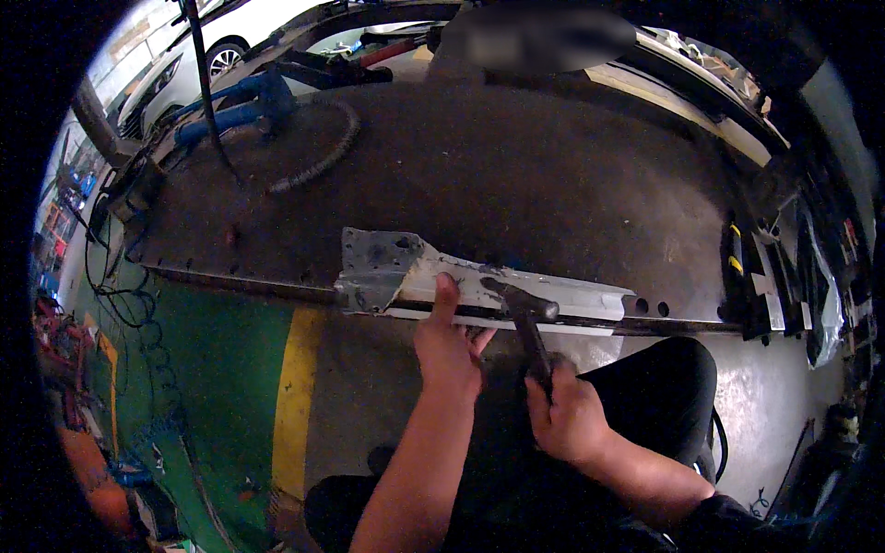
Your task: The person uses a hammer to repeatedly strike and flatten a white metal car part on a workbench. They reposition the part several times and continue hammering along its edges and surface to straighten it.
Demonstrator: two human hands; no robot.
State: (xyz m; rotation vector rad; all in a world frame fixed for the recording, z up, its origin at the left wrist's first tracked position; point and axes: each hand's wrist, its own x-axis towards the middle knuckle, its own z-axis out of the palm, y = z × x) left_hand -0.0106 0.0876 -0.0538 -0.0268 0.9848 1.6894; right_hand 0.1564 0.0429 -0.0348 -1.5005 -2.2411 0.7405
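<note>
A long white and grey sheet-metal car body part point(461, 284) lies along the near edge of a dark metal workbench point(516, 166). Its left end is a bare grey bracket with holes. My left hand point(449, 341) grips the part's near edge, thumb on top and fingers beneath. My right hand point(567, 410) is wrapped round the handle of a hammer point(525, 309). The hammer's head is over the middle of the part; I cannot tell whether it touches the metal.
A blue tool point(230, 115) with a ribbed hose point(336, 152) lies on the bench's far left. Black coiled cables point(152, 341) hang at the left. Dark tools with yellow marks point(735, 249) stand along the right end. A white car point(175, 74) is parked beyond. A yellow stripe point(295, 396) crosses the floor.
</note>
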